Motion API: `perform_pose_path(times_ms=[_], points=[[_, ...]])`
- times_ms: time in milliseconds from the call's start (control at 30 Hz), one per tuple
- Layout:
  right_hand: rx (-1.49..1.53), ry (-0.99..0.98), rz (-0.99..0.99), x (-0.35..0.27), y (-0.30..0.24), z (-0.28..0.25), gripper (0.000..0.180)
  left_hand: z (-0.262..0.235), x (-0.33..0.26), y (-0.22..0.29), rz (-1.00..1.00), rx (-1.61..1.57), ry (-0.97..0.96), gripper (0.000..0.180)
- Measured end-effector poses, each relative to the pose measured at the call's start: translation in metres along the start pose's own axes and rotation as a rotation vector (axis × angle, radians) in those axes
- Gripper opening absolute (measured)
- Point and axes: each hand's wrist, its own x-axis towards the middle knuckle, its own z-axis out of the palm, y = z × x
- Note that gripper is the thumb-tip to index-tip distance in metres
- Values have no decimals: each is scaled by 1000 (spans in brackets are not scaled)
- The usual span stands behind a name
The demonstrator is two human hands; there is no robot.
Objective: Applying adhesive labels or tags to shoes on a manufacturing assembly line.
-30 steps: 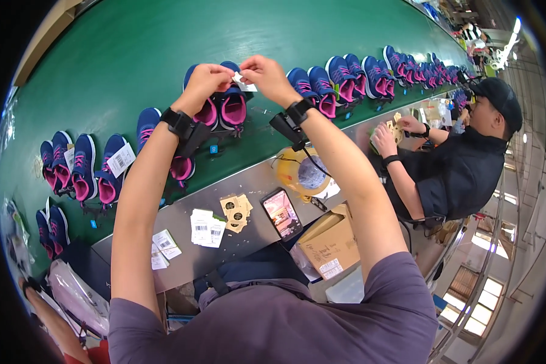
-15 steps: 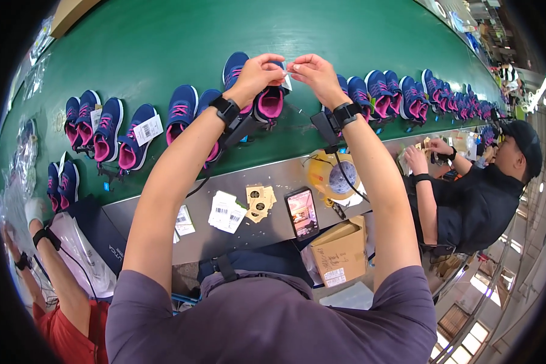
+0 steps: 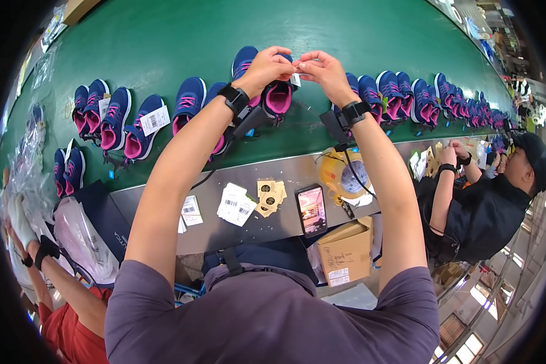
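Over a navy and pink sneaker (image 3: 278, 99) on the green table (image 3: 346, 36), my two hands meet at the fingertips. My left hand (image 3: 265, 70) is closed in a pinch, and my right hand (image 3: 323, 71) pinches from the other side. A small white hang tag (image 3: 295, 79) dangles just under the fingertips; its thin string between them is hardly visible. The sneaker's opening faces me. Its mate (image 3: 245, 59) lies to the left, partly covered by my left hand and wrist.
Rows of matching sneakers (image 3: 188, 100) line the table on both sides. White tags (image 3: 235, 205), tan cards (image 3: 270, 197), a phone (image 3: 311, 210) and a yellow tape roll (image 3: 340, 173) lie on the metal ledge. A cardboard box (image 3: 346, 252) stands below. Co-workers (image 3: 485, 194) flank me.
My hands stay joined above the sneaker, fingers shifting slightly, while the whole view has moved a little. The co-worker at right has brought both hands together and up.
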Motion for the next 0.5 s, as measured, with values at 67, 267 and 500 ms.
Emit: perform_pose_path(times_ms=[67, 267, 500], points=[[-33, -1, -35, 1, -1, 1, 23, -1, 2, 0, -3, 25, 7, 50], [-387, 85, -210, 13, -6, 2, 25, -6, 7, 3, 36, 47, -69, 47], [-855, 139, -404, 0, -7, 23, 20, -8, -16, 2, 11, 95, 14, 48]])
